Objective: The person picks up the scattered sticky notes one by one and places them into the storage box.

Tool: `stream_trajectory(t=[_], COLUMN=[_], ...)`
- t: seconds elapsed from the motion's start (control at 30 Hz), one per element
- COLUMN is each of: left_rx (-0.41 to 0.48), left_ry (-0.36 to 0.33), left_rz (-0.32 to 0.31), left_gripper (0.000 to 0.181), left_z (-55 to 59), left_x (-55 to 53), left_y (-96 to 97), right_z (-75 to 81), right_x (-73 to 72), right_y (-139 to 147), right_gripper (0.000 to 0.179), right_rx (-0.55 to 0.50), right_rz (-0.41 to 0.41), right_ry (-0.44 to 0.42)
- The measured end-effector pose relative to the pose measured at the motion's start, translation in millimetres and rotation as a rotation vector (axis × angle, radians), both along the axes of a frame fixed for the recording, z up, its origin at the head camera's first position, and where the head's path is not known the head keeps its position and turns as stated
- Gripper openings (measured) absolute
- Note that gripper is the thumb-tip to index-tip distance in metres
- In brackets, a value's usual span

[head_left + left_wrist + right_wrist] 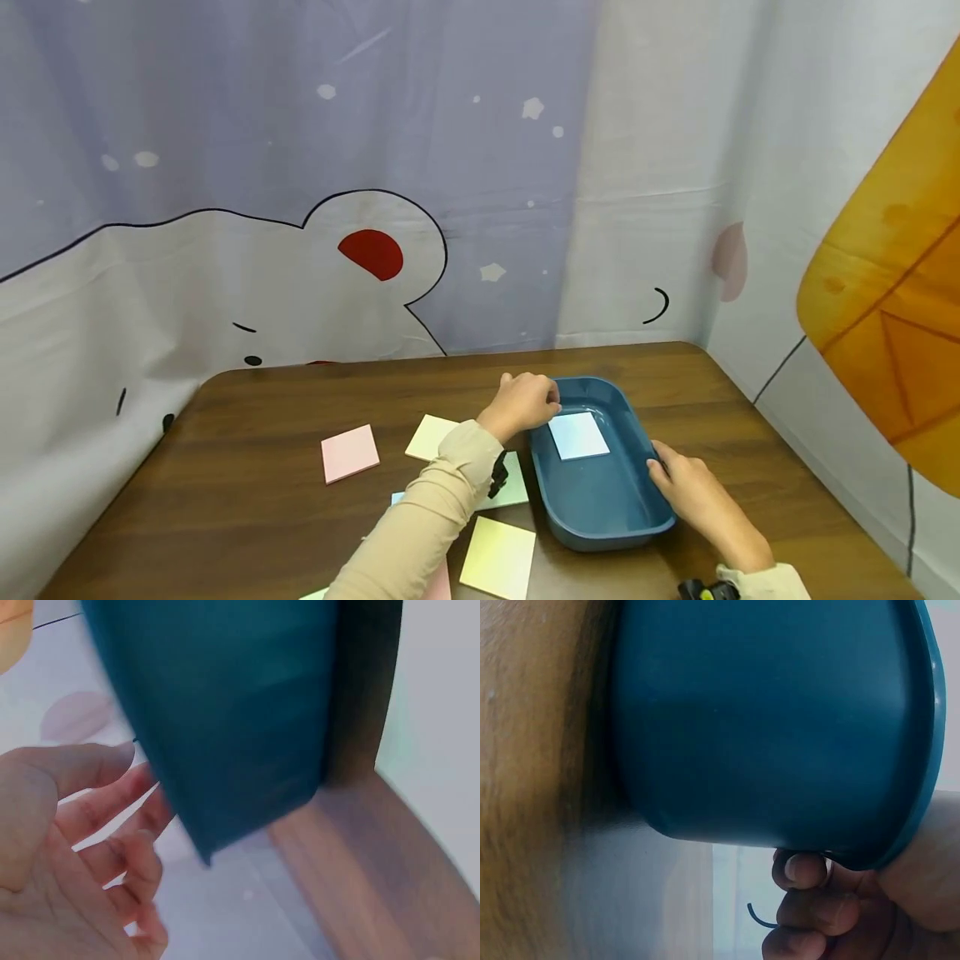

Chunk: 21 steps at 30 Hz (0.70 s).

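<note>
A blue rectangular tray (600,504) stands on the table, with a light blue sticky note (579,436) lying inside it near the far left. Over the tray's far left rim hovers my left hand (521,402). In the left wrist view this hand (82,817) has loosely bent fingers beyond the rim, its thumb spread apart from them and close to the edge. My right hand (693,492) grips the tray's right rim, thumb on top. From the right wrist, curled fingers (819,913) show beneath the rim, against the tray's outer wall (765,727).
Left of the tray lie a pink note (350,454), a pale yellow note (430,437), a green note (513,490) and a yellow note (498,557). Others are partly hidden under my left sleeve (412,533). A printed curtain (510,167) hangs behind the wooden table (247,500).
</note>
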State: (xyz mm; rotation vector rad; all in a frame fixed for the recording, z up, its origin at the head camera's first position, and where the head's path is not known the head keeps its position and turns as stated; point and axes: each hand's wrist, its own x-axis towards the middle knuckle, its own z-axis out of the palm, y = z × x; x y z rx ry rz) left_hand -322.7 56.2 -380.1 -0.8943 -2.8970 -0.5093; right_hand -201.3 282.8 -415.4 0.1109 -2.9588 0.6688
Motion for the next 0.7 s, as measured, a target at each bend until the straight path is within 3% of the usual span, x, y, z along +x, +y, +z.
stream_trajectory(t=[0.27,0.5,0.7], left_rx=[0.013,0.050,0.061], left_ry=[-0.054,-0.115,-0.163], left_rz=[0.020,0.046,0.105], left_gripper=[0.014,0.013,0.012], left_z=[21.1,26.7,29.1], left_x=[9.0,11.3,12.4], left_y=[-44.1,-85.7,-120.5], right_z=[1.1,2.0,0.9], right_x=[0.4,-0.2,-1.1], right_y=[1,3,1], right_gripper=[0.043,0.044,0.044], right_rx=[0.001,0.012,0.011], right_rz=[0.003,0.011,0.018], right_ry=[-0.026,-0.031,-0.023])
